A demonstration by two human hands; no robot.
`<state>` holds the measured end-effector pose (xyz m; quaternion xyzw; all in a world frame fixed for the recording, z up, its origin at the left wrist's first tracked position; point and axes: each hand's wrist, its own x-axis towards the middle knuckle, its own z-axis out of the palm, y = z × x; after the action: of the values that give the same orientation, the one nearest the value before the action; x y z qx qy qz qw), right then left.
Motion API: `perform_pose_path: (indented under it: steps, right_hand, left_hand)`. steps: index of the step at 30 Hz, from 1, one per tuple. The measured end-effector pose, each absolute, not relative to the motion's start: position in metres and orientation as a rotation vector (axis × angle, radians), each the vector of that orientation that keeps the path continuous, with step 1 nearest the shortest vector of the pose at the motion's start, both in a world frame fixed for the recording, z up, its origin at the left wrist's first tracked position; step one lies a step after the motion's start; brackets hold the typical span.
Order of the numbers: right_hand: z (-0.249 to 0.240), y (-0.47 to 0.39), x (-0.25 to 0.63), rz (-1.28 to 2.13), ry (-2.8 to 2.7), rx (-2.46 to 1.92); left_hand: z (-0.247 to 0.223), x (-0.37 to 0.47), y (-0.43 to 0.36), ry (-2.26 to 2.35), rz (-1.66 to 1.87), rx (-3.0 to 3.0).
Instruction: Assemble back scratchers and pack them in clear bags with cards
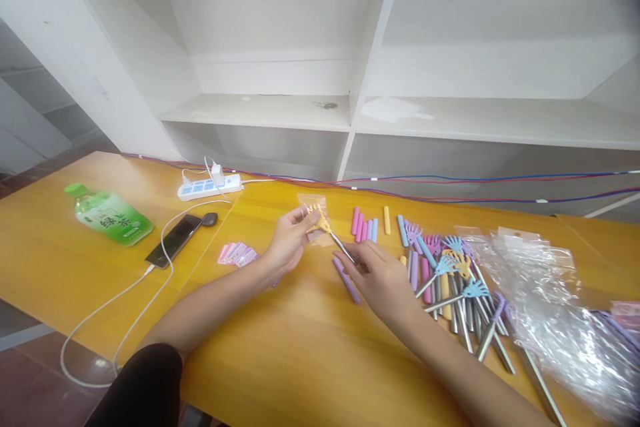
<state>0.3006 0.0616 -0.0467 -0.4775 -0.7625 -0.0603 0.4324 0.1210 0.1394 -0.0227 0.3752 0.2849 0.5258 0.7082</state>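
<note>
My left hand (293, 237) pinches the yellow claw-shaped head of a back scratcher (320, 221). Its metal rod runs down to the right into my right hand (377, 273), whose fingers are closed around it. A small clear plastic bag (320, 239) lies just behind the yellow head. Beside my right hand is a loose purple handle sleeve (345, 280). Right of that hand lies a pile of more back scratchers (463, 300), with blue, purple, pink and yellow heads and metal rods.
Loose pink handle sleeves (356, 220) and a yellow sleeve (387, 220) lie farther back. Clear plastic bags (555, 307) cover the right side. Small printed cards (237, 253), a phone (173, 240), a tea bottle (113, 215) and a power strip (210, 187) are on the left. White shelves (260, 110) stand behind.
</note>
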Motion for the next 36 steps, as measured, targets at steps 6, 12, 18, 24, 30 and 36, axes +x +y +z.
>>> perform_pose_path:
  steps: [6, 12, 18, 24, 30, 36]
  right_hand:
    - [-0.048, 0.06, 0.3, -0.135, -1.884, -1.237]
    - [-0.042, 0.058, 0.298, 0.317, -1.87, -1.351]
    - [-0.032, 0.054, 0.294, 0.81, -1.848, -1.398]
    - [-0.029, 0.054, 0.293, 0.941, -1.732, -1.395]
    - [-0.033, 0.054, 0.293, 0.929, -1.755, -1.418]
    - [-0.034, 0.056, 0.295, 0.917, -1.747, -1.417]
  left_hand:
    - [-0.024, 0.129, 0.123, 0.588, 1.118, 0.791]
    - [-0.017, 0.124, 0.134, 0.598, 1.249, 0.758]
    - [-0.016, 0.118, 0.145, 0.602, 1.274, 0.756]
    - [-0.021, 0.116, 0.148, 0.603, 1.212, 0.856]
    - [-0.028, 0.118, 0.146, 0.621, 1.171, 0.903]
    - [-0.035, 0.125, 0.136, 0.675, 1.075, 0.953]
